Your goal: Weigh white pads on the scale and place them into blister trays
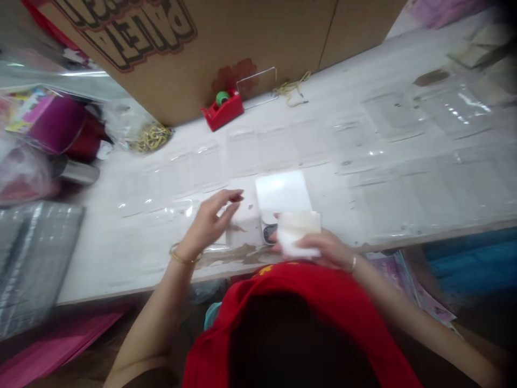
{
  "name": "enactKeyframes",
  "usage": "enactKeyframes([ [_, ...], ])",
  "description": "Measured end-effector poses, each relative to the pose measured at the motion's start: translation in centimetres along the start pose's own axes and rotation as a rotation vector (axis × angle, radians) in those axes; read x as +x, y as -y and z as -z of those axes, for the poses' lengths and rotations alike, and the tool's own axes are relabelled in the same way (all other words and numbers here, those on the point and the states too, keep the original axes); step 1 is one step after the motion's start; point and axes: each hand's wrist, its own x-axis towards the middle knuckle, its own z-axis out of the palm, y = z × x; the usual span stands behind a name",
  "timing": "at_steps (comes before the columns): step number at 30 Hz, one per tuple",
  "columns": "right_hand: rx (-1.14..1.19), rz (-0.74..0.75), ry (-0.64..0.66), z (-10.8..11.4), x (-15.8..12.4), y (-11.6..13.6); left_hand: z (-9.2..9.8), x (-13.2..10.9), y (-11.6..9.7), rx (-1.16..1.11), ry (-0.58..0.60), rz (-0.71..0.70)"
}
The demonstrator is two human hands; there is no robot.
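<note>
Right hand (323, 249) sits at the near edge of the surface (100, 258), its grip closed around a small white packet (299, 233); fingers wrap the lower part, the top edge stands free above the knuckles. The packet looks thin, soft and light (blurred, so I cannot tell whether it is a wad of tissue or a stack of folded bags); judged likely to bend or fan apart if pinched at one corner, so a hold across the full width, thumb on one face and fingers on the other, seems the safer purchase. Just beyond it, partly hidden by the packet, is a small dark-faced device (268, 233) carrying a white flat plate (283, 192), possibly a small scale; the plate looks stiff and smooth. Left hand (210, 221) hovers just left of the plate, fingers loosely spread and curled, holding nothing, fingertips near but apparently not touching it. A gold bangle (182, 257) circles the left wrist. Across the surface lie rows of clear plastic sleeves (388, 161): glossy, limp, probably slippery and best lifted by an edge. Farther back, a red tape dispenser (223, 110), a heap of rubber bands (151, 137), and a large cardboard box (194, 59) closing off the rear.
</note>
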Motion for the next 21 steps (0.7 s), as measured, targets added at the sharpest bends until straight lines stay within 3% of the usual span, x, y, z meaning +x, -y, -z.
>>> enactKeyframes([
  [3,0.009,0.031,-0.033,1.0,-0.4,0.0,2.7,-2.0,3.0,0.093,-0.069,0.137],
  [5,0.015,0.034,-0.047,1.3,-0.3,-0.1,3.7,-3.7,4.4,0.193,0.03,0.174],
  [9,0.02,-0.003,-0.023,0.7,0.2,-0.6,2.1,-6.0,6.2,0.433,0.31,0.158],
  [13,-0.053,-0.038,0.006,-0.2,0.7,-0.7,-0.1,-6.1,6.9,0.616,0.267,0.233],
  [17,-0.188,-0.076,0.022,-0.5,0.9,-0.5,-0.1,-4.6,4.5,0.527,0.184,0.174],
  [21,-0.323,-0.084,0.064,-0.8,1.1,-0.4,-1.4,-2.4,-0.6,0.16,0.101,-0.085],
])
